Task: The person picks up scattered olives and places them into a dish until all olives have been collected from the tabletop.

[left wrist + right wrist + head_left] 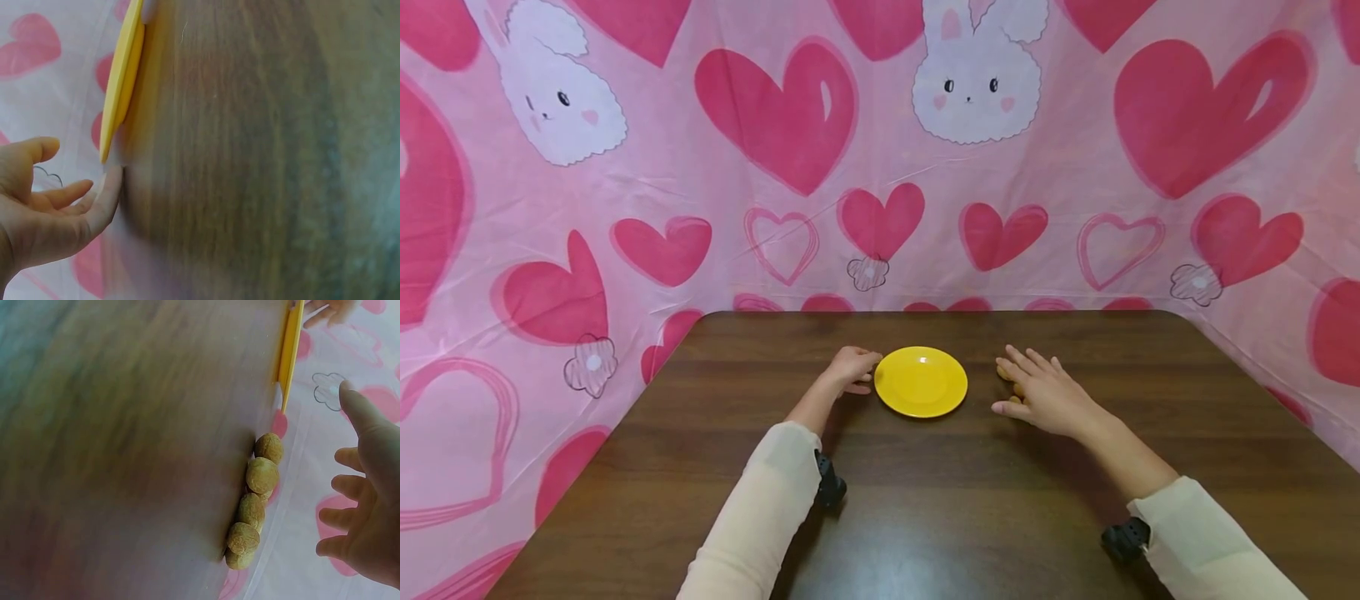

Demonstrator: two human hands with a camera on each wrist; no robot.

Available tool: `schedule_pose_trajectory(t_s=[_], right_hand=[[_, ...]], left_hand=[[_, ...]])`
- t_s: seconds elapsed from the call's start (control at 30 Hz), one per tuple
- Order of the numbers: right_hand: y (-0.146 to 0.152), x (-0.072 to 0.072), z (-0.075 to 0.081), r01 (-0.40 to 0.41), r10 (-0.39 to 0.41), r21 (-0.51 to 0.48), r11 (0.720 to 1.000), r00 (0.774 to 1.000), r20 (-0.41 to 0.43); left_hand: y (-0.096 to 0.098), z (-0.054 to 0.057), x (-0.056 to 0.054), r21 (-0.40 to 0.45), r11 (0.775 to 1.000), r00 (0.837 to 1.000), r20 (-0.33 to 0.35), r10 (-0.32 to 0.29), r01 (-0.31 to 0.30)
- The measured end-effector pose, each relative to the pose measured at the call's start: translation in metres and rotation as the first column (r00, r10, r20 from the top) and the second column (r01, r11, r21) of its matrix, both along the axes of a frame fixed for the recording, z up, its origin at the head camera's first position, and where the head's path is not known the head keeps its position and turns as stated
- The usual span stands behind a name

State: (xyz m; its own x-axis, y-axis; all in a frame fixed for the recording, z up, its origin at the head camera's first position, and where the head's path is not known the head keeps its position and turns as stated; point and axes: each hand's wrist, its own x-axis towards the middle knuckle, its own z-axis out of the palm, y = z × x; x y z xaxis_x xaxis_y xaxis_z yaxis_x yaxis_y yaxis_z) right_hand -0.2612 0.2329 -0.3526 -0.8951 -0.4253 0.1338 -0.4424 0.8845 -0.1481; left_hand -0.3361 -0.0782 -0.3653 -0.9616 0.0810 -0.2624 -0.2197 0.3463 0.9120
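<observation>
A round yellow plate (921, 382) lies flat on the table between the two hands. At its left rim is my left hand (852, 367), holding nothing. In the left wrist view that hand (56, 219) has its thumb spread apart and its fingertips right by the plate's edge (119, 81). My right hand (1047, 396) hovers palm down, fingers spread, over several small brown balls (1003, 372) to the plate's right. The right wrist view shows these rough, walnut-like balls (262, 475) clustered on the table, with the right hand (369, 494) above and apart from them.
The dark wooden table (910, 492) reaches back to a pink cloth (880, 158) with hearts and rabbits, which hangs behind it and along both sides. A black wrist camera (829, 481) sits under the left sleeve, and another camera (1126, 540) under the right.
</observation>
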Motion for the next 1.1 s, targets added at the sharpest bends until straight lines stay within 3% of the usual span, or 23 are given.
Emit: schedule_pose_trajectory(t_s=[0.17,0.8,0.97,1.1], right_hand=[[0.0,0.0,0.0,0.002,-0.002,0.001,1.0,1.0,0.004],[0.004,-0.007,0.005,0.024,-0.023,-0.019,1.0,0.998,0.059],[0.015,-0.018,0.008,0.006,0.009,-0.121,0.993,0.992,0.126],[0.026,-0.028,0.009,0.049,-0.014,-0.193,0.98,0.984,0.18]], left_hand=[[0.001,-0.003,0.0,0.019,1.0,1.0,0.017,-0.024,0.024],[0.005,-0.01,0.0,-0.069,0.996,0.997,-0.043,-0.068,0.065],[0.004,-0.011,0.001,-0.067,0.996,0.996,-0.05,-0.07,0.067],[0.004,-0.012,0.001,-0.07,0.995,0.996,-0.054,-0.072,0.068]])
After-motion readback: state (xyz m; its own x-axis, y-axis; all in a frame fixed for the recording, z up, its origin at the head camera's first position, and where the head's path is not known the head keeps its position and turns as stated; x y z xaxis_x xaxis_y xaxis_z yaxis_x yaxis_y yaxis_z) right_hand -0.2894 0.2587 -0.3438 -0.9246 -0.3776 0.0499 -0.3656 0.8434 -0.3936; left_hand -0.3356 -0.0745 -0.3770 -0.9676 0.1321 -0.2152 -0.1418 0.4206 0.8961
